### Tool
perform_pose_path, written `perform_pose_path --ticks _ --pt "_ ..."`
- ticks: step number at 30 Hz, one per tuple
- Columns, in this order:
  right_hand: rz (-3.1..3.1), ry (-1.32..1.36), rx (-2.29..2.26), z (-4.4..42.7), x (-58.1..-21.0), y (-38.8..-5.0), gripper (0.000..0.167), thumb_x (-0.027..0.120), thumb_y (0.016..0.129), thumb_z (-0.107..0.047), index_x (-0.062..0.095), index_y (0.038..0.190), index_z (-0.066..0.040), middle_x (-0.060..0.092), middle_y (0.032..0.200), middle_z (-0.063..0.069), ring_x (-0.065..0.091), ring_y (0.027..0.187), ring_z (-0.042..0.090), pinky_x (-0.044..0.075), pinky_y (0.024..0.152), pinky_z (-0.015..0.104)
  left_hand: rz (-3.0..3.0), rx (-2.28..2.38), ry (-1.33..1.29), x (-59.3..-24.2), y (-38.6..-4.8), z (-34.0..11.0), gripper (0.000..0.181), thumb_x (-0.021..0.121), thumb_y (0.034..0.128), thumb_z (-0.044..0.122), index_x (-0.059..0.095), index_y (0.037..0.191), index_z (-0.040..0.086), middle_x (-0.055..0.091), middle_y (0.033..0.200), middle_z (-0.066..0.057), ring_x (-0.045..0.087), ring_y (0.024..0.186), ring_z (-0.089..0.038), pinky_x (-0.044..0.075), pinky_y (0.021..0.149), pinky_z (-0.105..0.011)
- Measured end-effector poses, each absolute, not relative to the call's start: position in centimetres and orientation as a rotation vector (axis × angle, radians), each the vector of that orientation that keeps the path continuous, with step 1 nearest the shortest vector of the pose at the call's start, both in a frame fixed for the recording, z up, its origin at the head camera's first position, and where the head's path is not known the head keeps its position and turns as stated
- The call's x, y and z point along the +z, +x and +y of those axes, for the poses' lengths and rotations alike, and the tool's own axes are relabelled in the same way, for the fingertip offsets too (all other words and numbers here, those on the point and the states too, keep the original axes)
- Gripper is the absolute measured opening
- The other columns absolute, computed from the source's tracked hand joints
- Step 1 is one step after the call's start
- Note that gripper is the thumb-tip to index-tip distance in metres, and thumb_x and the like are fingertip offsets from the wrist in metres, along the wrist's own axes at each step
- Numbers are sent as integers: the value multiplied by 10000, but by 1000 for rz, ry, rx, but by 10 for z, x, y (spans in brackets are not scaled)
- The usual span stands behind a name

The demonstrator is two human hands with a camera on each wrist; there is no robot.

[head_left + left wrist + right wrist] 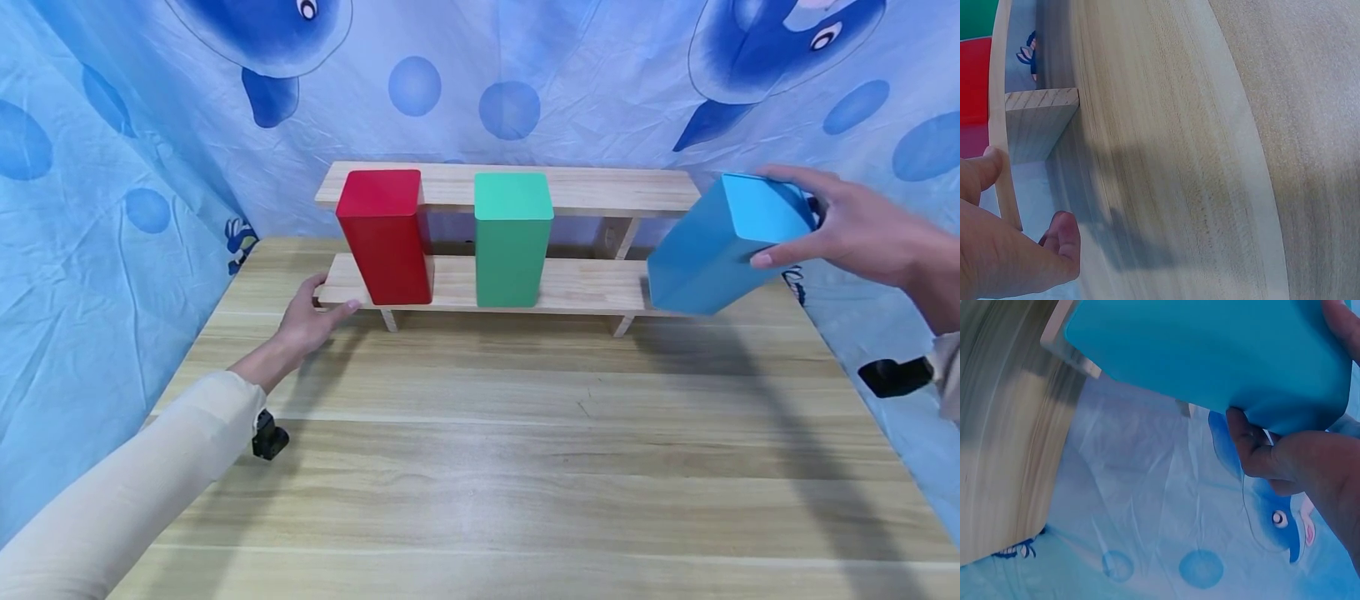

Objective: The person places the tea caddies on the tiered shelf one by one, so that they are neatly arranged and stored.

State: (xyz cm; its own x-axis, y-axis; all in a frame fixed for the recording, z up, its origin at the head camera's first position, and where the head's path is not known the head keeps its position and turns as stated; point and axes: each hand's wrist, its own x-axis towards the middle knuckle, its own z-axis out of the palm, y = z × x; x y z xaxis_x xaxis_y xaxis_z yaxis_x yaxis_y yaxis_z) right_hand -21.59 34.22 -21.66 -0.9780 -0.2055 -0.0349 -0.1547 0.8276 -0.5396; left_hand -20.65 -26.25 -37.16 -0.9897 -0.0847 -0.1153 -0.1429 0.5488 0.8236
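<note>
A two-tier wooden shelf (592, 279) stands on the table, with a red box (386, 250) and a green box (512, 250) upright on its lower board. My left hand (306, 321) holds the left end of that board; in the left wrist view the thumb (988, 167) touches its edge and curled fingers (1063, 240) show beneath. At the shelf's right end, my right hand (862, 221) grips a blue box (720, 250) near its top, thumb on the near side. The box leans right, its bottom by the board's end; whether it rests there is unclear.
The wooden tabletop (480, 450) stretches in front of the shelf. Behind and on both sides hangs a blue curtain (585, 92) with whale and bubble prints. The shelf's upper board (585, 187) runs behind the boxes.
</note>
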Motion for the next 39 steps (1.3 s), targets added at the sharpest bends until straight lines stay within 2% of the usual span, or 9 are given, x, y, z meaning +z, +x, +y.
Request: perform_pose_path --ticks 5,11,16,22,34,39 --pt "2874 -342 -898 330 -215 -222 1009 765 836 -218 65 1553 -336 70 1555 260 218 1233 564 247 886 768 2706 1447 -207 -372 -206 -261 841 614 943 335 96 1534 36 340 1403 -281 411 1164 -377 421 854 -387" --pt "2834 -362 -914 322 -211 -227 1000 769 833 -220 82 1539 -389 82 1562 231 227 1257 536 269 889 723 2691 1443 -212 -372 -206 -261 864 611 940 367 75 1540 54 338 1402 -278 418 1169 -381 439 847 -400" --pt "2811 -370 -920 314 -211 -231 989 774 828 -246 99 1530 -418 77 1578 189 210 1290 518 263 913 730 2679 1450 -208 -372 -206 -262 879 610 937 383 61 1542 57 325 1415 -282 410 1181 -389 431 872 -423" --pt "2767 -366 -944 301 -208 -237 987 771 831 -262 97 1539 -392 60 1591 159 193 1321 499 256 948 724 2683 1433 -209 -371 -206 -262 880 601 938 400 58 1542 60 340 1393 -282 415 1172 -390 431 872 -430" --pt "2710 -424 -977 277 -210 -247 979 790 811 -273 142 1534 -395 125 1574 143 232 1321 447 296 972 664 2685 1422 -218 -370 -206 -262 888 597 937 412 51 1543 61 313 1423 -284 395 1201 -398 420 912 -463" --pt "2681 -419 -965 271 -212 -253 984 791 809 -285 141 1544 -356 138 1567 140 245 1312 426 312 972 633 2685 1414 -219 -370 -205 -262 878 593 942 405 52 1542 61 318 1415 -284 398 1192 -398 419 906 -461"
